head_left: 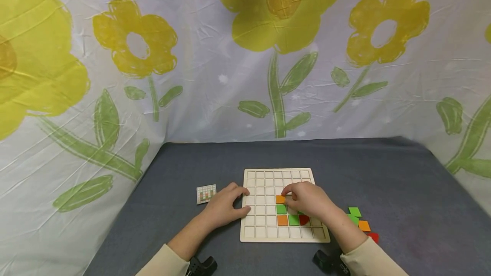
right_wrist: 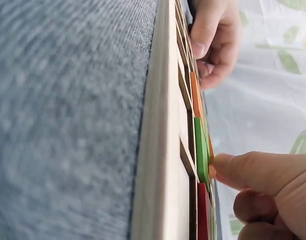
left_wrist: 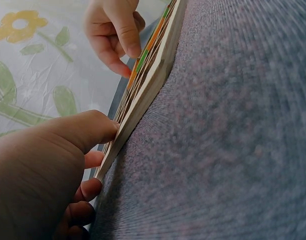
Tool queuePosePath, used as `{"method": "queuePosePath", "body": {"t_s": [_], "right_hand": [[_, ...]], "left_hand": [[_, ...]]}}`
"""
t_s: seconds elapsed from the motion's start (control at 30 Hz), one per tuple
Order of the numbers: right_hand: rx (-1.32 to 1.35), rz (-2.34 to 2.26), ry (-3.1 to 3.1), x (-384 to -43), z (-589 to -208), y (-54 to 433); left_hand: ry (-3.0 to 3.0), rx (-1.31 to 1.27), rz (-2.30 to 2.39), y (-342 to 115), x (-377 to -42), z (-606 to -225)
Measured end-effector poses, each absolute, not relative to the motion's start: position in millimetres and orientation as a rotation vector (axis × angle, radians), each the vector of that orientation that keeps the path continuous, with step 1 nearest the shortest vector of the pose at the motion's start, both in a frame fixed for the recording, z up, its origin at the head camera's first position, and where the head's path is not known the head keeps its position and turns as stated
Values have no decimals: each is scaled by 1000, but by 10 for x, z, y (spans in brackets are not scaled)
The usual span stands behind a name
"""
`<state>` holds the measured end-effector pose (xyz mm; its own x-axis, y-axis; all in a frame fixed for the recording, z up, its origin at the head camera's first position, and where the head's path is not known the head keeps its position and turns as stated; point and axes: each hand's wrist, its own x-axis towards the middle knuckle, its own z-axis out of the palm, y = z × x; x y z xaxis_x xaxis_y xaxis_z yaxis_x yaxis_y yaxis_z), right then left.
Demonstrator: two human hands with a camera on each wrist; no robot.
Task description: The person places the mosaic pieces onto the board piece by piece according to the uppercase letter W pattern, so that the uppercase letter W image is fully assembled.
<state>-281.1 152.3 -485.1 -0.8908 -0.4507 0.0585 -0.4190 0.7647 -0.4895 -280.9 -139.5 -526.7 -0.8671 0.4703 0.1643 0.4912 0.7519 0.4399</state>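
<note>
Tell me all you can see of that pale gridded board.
The board looks like pale wood, with rounded corners, a plain rim and low ribs forming a grid. It lies flat on the dark cloth. Orange, green and red tiles sit in some cells; other visible cells are bare. The left hand touches its left edge with thumb and finger; the right hand is over it, fingertips at an orange tile, hiding some cells.

Backdrop (head_left: 207, 110): whitish, wrinkled — yellow flowers (head_left: 284, 1), green stems (head_left: 277, 93) | table cover (head_left: 199, 161): dark grey — textured
</note>
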Motion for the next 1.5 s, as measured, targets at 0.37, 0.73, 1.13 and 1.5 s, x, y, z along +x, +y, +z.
{"method": "queuePosePath", "body": {"t_s": [0.37,0.73,1.13,1.5], "right_hand": [[-717,-748,2873,-2784,-4829,1565],[-639,-974,2828,-2821,-4733,1847],[-460,-1195,2668,-2896,-4630,2416],[-414,-1226,2615,-2836,-4661,3005]], "left_hand": [[-2898,-796,-743,-1399,-2821,-5286],[-2900,-789,-752,-1400,-2813,-5284],[-2890,-801,-791,-1389,-2794,-5274],[-2889,-798,-782,-1391,-2803,-5279]]}}
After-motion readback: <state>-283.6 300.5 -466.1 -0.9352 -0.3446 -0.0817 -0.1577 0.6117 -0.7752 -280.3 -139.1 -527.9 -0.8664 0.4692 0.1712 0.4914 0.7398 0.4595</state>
